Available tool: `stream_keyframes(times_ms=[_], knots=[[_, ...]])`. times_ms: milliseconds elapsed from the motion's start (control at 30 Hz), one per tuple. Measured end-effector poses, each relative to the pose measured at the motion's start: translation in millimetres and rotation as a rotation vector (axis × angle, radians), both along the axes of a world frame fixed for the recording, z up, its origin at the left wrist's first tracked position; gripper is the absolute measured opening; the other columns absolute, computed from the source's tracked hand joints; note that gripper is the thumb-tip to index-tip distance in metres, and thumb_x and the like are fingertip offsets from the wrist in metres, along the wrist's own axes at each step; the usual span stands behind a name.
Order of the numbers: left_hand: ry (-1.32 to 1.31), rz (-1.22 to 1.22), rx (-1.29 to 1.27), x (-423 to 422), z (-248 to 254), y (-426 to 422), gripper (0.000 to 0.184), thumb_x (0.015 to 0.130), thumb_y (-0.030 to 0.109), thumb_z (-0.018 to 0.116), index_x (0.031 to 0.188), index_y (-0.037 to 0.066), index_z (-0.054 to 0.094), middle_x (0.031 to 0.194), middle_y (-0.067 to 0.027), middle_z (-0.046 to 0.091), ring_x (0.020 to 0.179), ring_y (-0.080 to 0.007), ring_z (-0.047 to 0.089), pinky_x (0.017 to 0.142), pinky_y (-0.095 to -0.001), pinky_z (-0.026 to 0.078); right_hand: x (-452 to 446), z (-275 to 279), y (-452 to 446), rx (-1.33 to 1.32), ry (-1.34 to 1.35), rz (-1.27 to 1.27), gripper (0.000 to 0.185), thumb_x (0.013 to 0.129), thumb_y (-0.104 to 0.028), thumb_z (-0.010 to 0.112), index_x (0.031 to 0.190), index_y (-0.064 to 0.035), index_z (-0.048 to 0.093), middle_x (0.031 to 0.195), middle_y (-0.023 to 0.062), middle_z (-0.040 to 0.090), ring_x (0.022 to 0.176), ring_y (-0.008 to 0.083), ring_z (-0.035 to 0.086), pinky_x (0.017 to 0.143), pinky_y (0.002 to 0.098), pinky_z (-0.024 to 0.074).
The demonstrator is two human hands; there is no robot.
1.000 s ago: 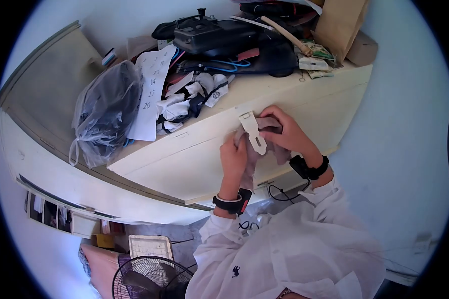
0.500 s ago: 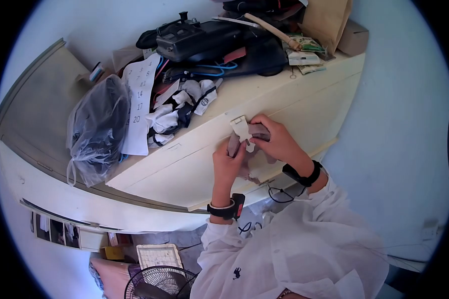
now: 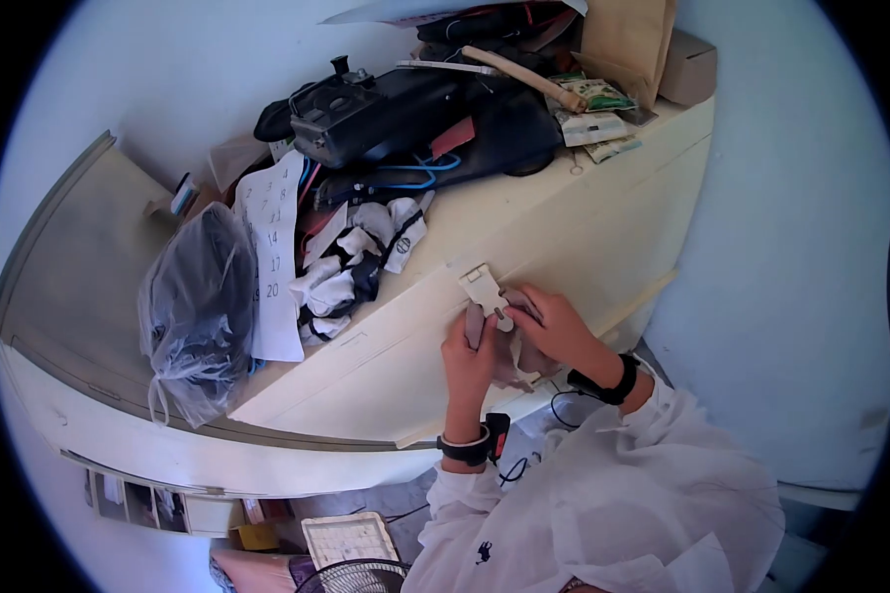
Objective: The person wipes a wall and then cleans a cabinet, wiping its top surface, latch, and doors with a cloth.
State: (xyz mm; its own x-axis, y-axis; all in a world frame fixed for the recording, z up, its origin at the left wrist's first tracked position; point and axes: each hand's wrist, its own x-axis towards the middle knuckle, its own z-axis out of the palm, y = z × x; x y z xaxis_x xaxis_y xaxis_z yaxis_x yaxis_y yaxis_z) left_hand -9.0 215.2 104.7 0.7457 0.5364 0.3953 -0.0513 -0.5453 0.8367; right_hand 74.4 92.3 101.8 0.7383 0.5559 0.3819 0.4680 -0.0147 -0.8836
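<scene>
counter [image 3: 504, 222]: pale, running diagonally through the view, front face just behind the hands.
fan [image 3: 358, 577]: at the bottom edge of the view, cut off, black wire guard showing.
black case [image 3: 376, 119]: lying on the counter toward the wall, blue cord alongside.
clear plastic bag [image 3: 200, 311]: knotted, dark contents inside, at the left end.
brown paper bag [image 3: 628, 44]: upright at the far right, beside a cardboard box [image 3: 689, 69].
numbered sheet [image 3: 273, 267]: between the clear plastic bag and the fabric pile, printed with figures such as 14, 17, 20.
fabric pile [image 3: 351, 267]: white, grey and dark, bunched near the front edge.
left hand [image 3: 468, 354]: closed on the cloth's left part, thumb at the lower end of the white piece. Black band on wrist.
right hand [image 3: 561, 328]: pinching the cloth's right part, fingertips close to the white piece. Also banded in black.
cloth [image 3: 526, 358]: greyish pink, gripped on both sides, partly behind the white piece, loose part hanging below.
white piece [image 3: 485, 294]: flat, slotted, tilted, between the hands in front of the counter's face. Cannot tell whether fixed to it.
</scene>
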Motion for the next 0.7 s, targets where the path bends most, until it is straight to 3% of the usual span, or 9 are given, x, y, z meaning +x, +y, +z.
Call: stream_keyframes(times_ms=[133,267,367,400,467,533,567,667,700], knots=[[0.017,0.009,-0.012,-0.1,-4.4,3.6,0.019,0.079,0.013,0.063,0.091,-0.001,0.058,0.069,-0.0122,0.06,0.06,-0.0163,0.056,0.057,-0.0284,0.045,-2.1,-6.8,5.9,0.101,0.007,-0.029,0.026,0.08,-0.013,0.059,0.103,-0.001,0.053,0.078,0.0173,0.06,0.063,0.0254,0.056,0.061,0.0288,0.0452],[0.003,-0.021,-0.031,-0.6,-1.5,-1.1,0.018,0.079,0.013,0.063,0.09,-0.001,0.059,0.07,-0.0126,0.061,0.061,-0.0185,0.057,0.058,-0.0293,0.045,0.6,-0.7,-4.0,0.106,0.106,0.041,0.028,0.081,-0.016,0.059,0.106,-0.0033,0.054,0.08,0.0158,0.061,0.071,0.0301,0.061,0.063,0.0325,0.0466],[-0.039,-0.024,0.043,3.9,-15.2,-1.6,0.018,0.078,0.013,0.064,0.089,-0.001,0.059,0.069,-0.0127,0.06,0.06,-0.019,0.056,0.058,-0.0293,0.045,6.1,-3.6,-8.0,0.139,0.18,0.09,0.028,0.081,-0.015,0.06,0.106,-0.0025,0.055,0.079,0.0122,0.063,0.069,0.0208,0.061,0.064,0.0293,0.0466],[-0.061,0.002,0.177,0.6,-16.2,8.7,0.018,0.078,0.013,0.065,0.089,-0.001,0.06,0.069,-0.0126,0.059,0.059,-0.0188,0.056,0.057,-0.0294,0.044,6.3,-2.4,-1.8,0.134,0.231,0.124,0.028,0.081,-0.015,0.06,0.105,-0.0023,0.056,0.077,0.0106,0.062,0.067,0.0168,0.06,0.063,0.0274,0.046],[-0.081,-0.008,0.157,4.4,-18.0,-0.1,0.018,0.079,0.014,0.064,0.088,-0.001,0.06,0.067,-0.0137,0.058,0.057,-0.0206,0.056,0.055,-0.0303,0.044,9.1,-9.4,-7.8,0.111,0.275,0.146,0.027,0.081,-0.016,0.061,0.104,-0.0021,0.057,0.075,0.009,0.062,0.066,0.0128,0.058,0.063,0.0256,0.0454],[0.076,-0.029,0.124,-1.4,-8.3,7.6,0.019,0.079,0.016,0.064,0.087,-0.002,0.061,0.066,-0.0154,0.058,0.055,-0.0242,0.056,0.053,-0.032,0.043,6.7,-16.7,8.1,0.286,0.309,0.147,0.026,0.079,-0.016,0.062,0.101,-0.0026,0.058,0.071,0.0067,0.06,0.063,0.0082,0.053,0.059,0.0227,0.0429],[-0.008,-0.047,0.067,0.8,-10.7,5.1,0.021,0.081,0.019,0.063,0.085,-0.002,0.06,0.064,-0.0161,0.057,0.053,-0.0258,0.054,0.052,-0.0324,0.043,9.1,-16.7,3.2,0.128,0.271,0.093,0.024,0.078,-0.016,0.064,0.097,-0.0016,0.059,0.065,0.006,0.058,0.057,0.0077,0.047,0.053,0.023,0.0398],[0.108,-0.043,0.005,-1.3,-15.4,6.9,0.023,0.082,0.022,0.061,0.085,-0.001,0.061,0.063,-0.0163,0.057,0.053,-0.0284,0.053,0.052,-0.0328,0.043,11.9,-21.0,2.1,0.045,0.183,0.025,0.023,0.076,-0.016,0.066,0.091,-0.0002,0.06,0.059,0.0071,0.053,0.052,0.0083,0.042,0.048,0.0247,0.037],[0.168,-0.037,0.101,-4.3,-17.8,10.9,0.025,0.082,0.025,0.06,0.084,0.001,0.061,0.064,-0.0169,0.057,0.054,-0.0325,0.051,0.052,-0.0343,0.043,9.2,-17.9,7.2,0.213,0.195,0.011,0.021,0.074,-0.017,0.068,0.084,0.0006,0.061,0.055,0.0094,0.05,0.049,0.0105,0.041,0.046,0.0255,0.036]])
